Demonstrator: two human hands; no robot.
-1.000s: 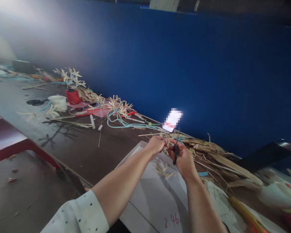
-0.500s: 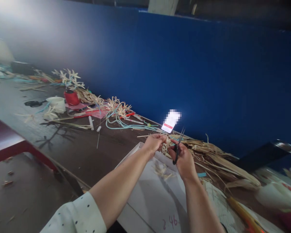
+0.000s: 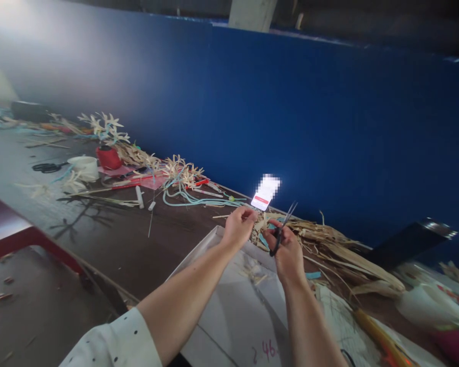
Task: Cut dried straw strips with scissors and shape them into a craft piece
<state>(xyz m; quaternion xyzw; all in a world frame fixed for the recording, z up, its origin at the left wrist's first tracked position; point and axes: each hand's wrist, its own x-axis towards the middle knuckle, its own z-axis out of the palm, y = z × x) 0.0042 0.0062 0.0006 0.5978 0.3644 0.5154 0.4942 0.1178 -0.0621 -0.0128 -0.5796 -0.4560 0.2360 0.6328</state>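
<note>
Close together above a dark counter (image 3: 168, 224), 2 bare hands work over the far edge of a shallow white box (image 3: 233, 316) hand-marked "46" in red. The right hand (image 3: 289, 255) has its fingers curled around black-handled scissors (image 3: 280, 234), blades tilted up and away to the right. The left hand (image 3: 239, 227), below a dotted white sleeve (image 3: 117, 339), has its fingers drawn in toward the thumb; whether they grip anything cannot be told. Pale scraps (image 3: 265, 219) show between the 2 hands, while dried husk strips (image 3: 352, 257) lie just to the right. Beyond the hands, a lit phone (image 3: 260, 202) leans by a blue partition (image 3: 329, 112); farther left, light-blue cords (image 3: 199, 198), pale husk flowers (image 3: 183, 171) and a red spool (image 3: 107, 158) line the counter
</note>
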